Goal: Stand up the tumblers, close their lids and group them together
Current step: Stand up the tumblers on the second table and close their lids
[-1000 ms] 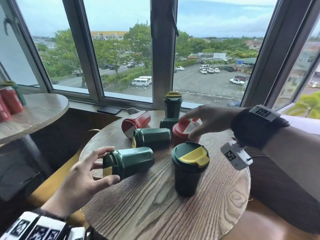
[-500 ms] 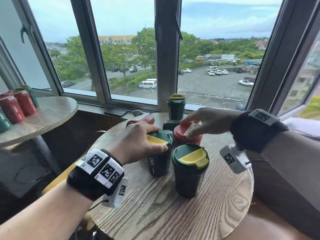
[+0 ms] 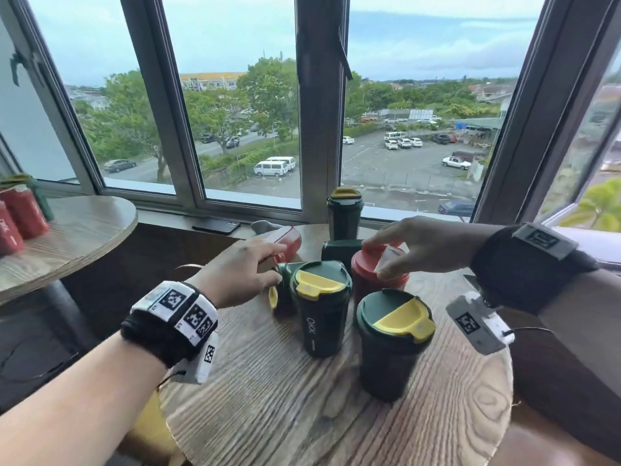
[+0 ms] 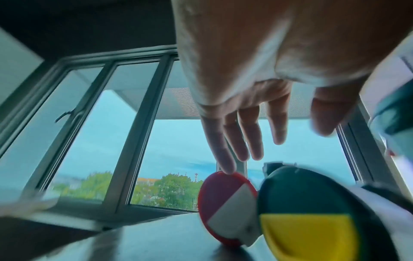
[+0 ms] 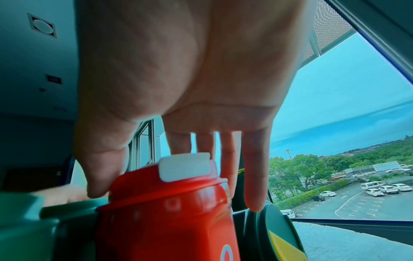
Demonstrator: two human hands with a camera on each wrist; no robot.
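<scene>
Several tumblers crowd the round wooden table. Three green ones with yellow flaps stand upright: front right, middle, and far back. A red tumbler also stands, and my right hand holds its lid from above, thumb at the front rim and fingers behind, the white flap between them. On their sides lie a red tumbler, a green one and another green one. My left hand reaches over the first two with straight fingers, the little finger touching the red lid.
A second wooden table at the left carries red tumblers. A dark phone lies on the window sill behind. Window frames close off the back. The near half of the round table shows bare wood.
My left hand stood a green tumbler upright in the middle, let go of it and moved back and left over the lying tumblers. My right hand stayed on the red tumbler's lid.
</scene>
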